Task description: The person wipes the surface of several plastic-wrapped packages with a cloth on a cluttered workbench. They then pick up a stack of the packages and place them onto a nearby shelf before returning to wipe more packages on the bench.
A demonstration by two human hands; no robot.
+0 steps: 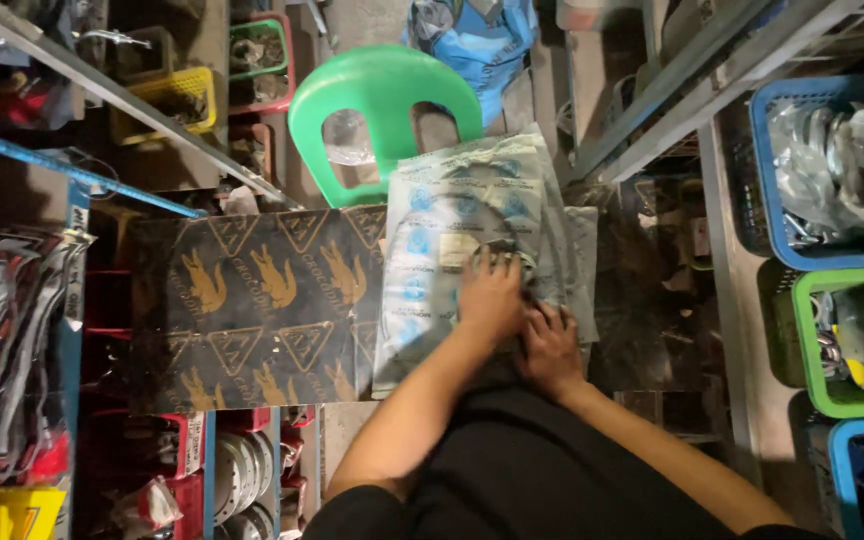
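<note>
Head view: your left hand (490, 295) flat on packet (457, 250), fingers spread, not clenched, pressing not gripping. Your right hand (550, 348) just beside, nearer you, fingers loosely curled on packet's near-right corner. Packet lies on board (252, 310), long axis running away from you, under and ahead of fingertips. Green chair (382, 100) beyond.
</note>
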